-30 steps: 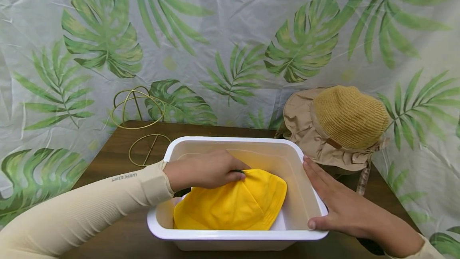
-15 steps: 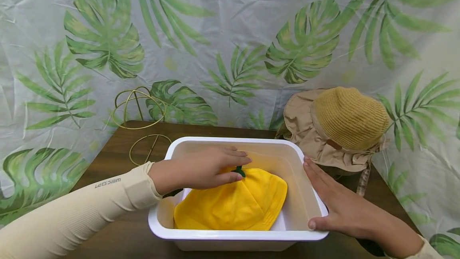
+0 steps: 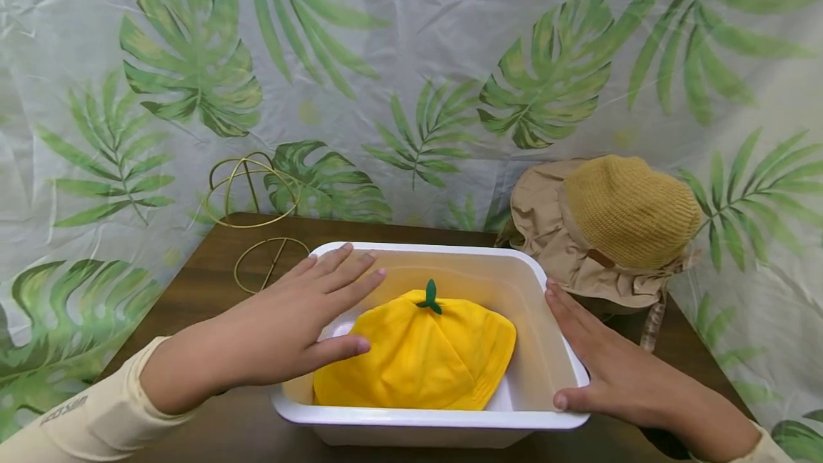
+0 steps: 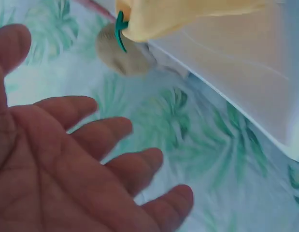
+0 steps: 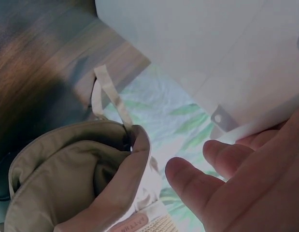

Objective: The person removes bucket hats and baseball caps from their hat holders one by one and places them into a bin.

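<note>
A yellow hat [image 3: 424, 356] with a green sprout on its crown lies inside the white bin [image 3: 431, 417]. My left hand [image 3: 283, 327] is over the bin's left side with fingers spread and holds nothing; in the left wrist view its palm [image 4: 67, 179] faces the camera, apart from the hat [image 4: 163, 19]. On the bin's right rim rests my right hand [image 3: 617, 370], fingers along the outer edge and thumb at the front corner. The right wrist view shows that hand [image 5: 250, 179] beside the bin's outer wall [image 5: 197, 48].
Behind the bin's right side, a tan knit hat [image 3: 633, 213] and a beige ruffled-brim hat [image 3: 540, 220] sit stacked. A gold wire stand [image 3: 251, 223] is at the back left of the brown wooden table [image 3: 193, 284]. A leaf-patterned cloth [image 3: 424, 34] hangs behind.
My left hand has let go of the yellow hat's top and moved left, its fingers now spread. The green sprout stands uncovered. My right hand has stayed on the rim.
</note>
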The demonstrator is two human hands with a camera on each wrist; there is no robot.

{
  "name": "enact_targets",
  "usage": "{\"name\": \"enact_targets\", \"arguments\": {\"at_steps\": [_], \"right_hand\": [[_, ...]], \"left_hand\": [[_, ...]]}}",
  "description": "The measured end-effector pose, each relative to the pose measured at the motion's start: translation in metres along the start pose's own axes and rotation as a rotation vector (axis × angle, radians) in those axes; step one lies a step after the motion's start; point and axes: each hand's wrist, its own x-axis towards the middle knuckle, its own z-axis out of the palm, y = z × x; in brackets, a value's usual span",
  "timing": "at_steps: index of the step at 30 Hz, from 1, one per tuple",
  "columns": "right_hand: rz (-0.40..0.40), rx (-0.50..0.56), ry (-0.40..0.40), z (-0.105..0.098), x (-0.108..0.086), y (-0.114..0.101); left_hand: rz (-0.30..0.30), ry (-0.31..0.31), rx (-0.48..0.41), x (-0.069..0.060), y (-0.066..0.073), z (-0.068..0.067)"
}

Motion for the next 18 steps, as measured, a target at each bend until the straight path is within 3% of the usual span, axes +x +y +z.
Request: {"name": "enact_targets", "arguments": {"at_steps": [4, 8, 13, 18], "right_hand": [[0.014, 0.002, -0.004, -0.002, -0.001, 0.000], [0.020, 0.005, -0.001, -0.003, -0.001, 0.000], [0.016, 0.028, -0.001, -0.003, -0.003, -0.001], [0.023, 0.039, -0.003, -0.001, -0.003, -0.002]], "left_hand": [[-0.125, 0.070, 0.021, -0.025, -0.009, 0.013], [-0.203, 0.133, 0.068, -0.039, -0.016, 0.029], [-0.235, 0.149, 0.074, -0.047, -0.020, 0.044], [-0.233, 0.139, 0.037, -0.052, -0.022, 0.051]]}}
